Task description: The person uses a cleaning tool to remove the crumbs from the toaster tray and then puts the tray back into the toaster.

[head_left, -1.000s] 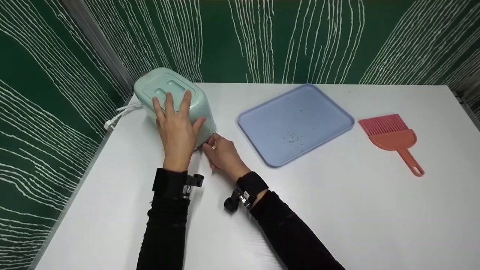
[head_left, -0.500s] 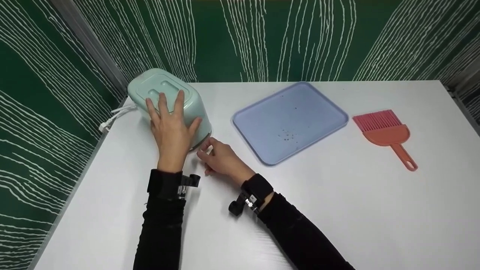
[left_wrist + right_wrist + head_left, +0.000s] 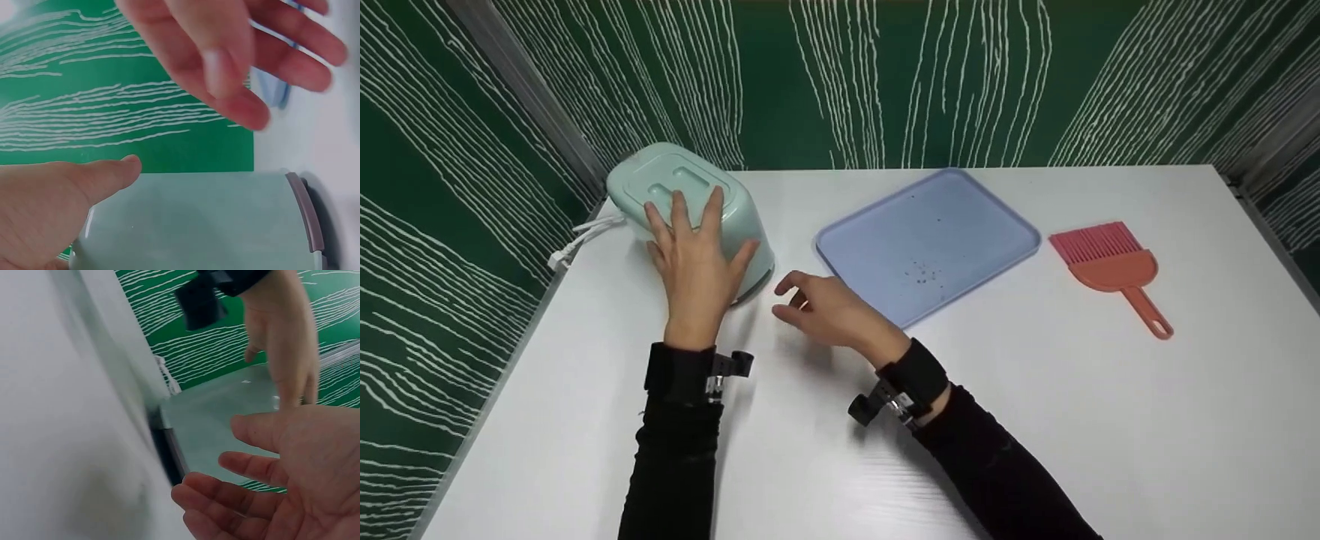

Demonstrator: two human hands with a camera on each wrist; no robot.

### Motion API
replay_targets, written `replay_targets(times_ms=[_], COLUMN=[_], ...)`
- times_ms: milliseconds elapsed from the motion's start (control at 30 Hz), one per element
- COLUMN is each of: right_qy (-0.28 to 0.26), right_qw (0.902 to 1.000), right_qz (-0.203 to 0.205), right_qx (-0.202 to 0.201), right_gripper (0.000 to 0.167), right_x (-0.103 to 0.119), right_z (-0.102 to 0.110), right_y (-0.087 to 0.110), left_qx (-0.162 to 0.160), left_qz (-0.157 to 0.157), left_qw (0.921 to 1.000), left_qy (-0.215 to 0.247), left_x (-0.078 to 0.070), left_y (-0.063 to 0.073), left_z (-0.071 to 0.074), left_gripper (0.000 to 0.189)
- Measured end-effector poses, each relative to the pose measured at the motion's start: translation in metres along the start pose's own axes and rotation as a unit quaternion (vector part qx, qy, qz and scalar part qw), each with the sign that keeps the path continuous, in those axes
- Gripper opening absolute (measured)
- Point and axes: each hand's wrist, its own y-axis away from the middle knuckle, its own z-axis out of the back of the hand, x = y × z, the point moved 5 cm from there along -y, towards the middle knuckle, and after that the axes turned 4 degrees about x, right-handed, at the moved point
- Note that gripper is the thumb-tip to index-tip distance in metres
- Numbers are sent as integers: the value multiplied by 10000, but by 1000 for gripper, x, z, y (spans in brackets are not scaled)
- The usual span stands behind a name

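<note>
A mint-green toaster (image 3: 746,225), with two rounded recesses on its top, stands at the table's back left. My left hand (image 3: 694,262) rests on it with spread fingers, the fingertips on the top and the thumb near the side. Beside the toaster's near end, my right hand (image 3: 832,309) is held apart from it, fingers loosely bent with nothing between them. In the left wrist view a mauve-grey strip (image 3: 306,214) runs along the toaster's lower edge. The right wrist view also has the toaster (image 3: 205,427) behind the loose fingers of the right hand.
A blue-purple tray (image 3: 982,225) with scattered crumbs (image 3: 921,274) lies right of the toaster. Farther right is an orange dustpan-shaped brush (image 3: 1114,271) with pink bristles. A white cord with a plug (image 3: 559,260) hangs at the left table edge. Green patterned walls border the table.
My right hand has come away from the toaster's lower near edge and moved right, its fingers loosening. The left hand stays on the toaster. The whole view has shifted slightly.
</note>
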Motion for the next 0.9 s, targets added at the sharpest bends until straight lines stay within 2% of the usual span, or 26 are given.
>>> replay_targets(times_ms=[267,567,733,900], right_qy=[296,753,1028,1279], right_qw=[9988,9908,9842,9783], right_qz=[169,241,110,-148], right_qx=[-356,-1102,-1441,-1626], right_gripper=[41,52,60,66], right_x=[3,-13,-26,-36], right_z=[41,94,116,130], right_y=[33,80,105,125], left_qx=[17,301,449,526], left_qz=[-310,-577,-695,-765], left_qw=[9995,9978,9964,9953], left_qy=[53,128,158,283], left_x=[-8,-15,-16,-17], left_y=[1,3,7,13], left_z=[-2,-3,-2,-1], left_gripper=[78,76,75,73])
